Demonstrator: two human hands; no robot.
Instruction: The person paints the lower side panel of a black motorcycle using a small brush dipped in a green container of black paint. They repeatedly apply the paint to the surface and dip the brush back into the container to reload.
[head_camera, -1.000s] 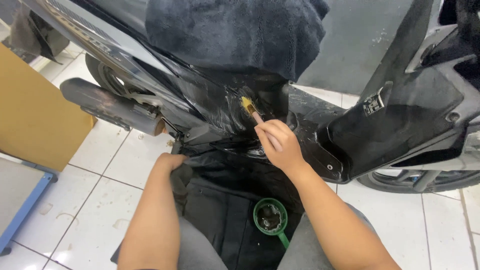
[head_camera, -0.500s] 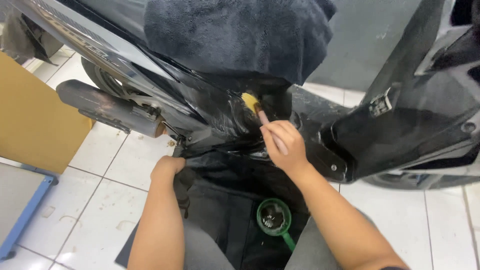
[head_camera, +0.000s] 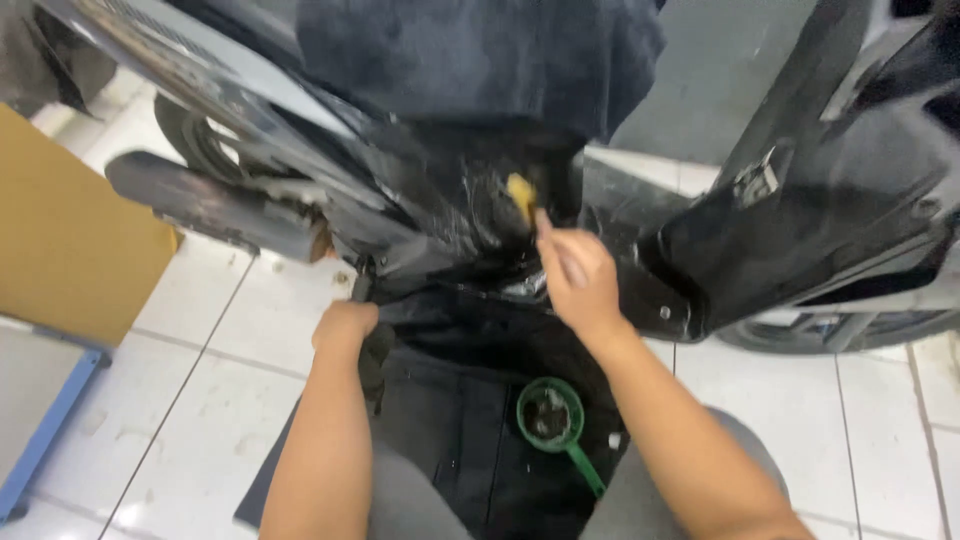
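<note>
Head view, centre frame: my right hand (head_camera: 575, 275) pinches a small yellow sponge (head_camera: 521, 191) against the scooter's glossy black body panel (head_camera: 450, 215); the sponge sits slightly higher on the panel than half a second ago, so the wiping stroke seems to be travelling upward. My left hand (head_camera: 345, 325) stays curled shut on the panel's lower edge. Lower centre, a green dish (head_camera: 549, 414) lies on the dark mat (head_camera: 450, 450).

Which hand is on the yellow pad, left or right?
The right hand: it presses the yellow pad against the glossy black scooter panel. The left hand grips the panel's lower edge, without a pad.
</note>
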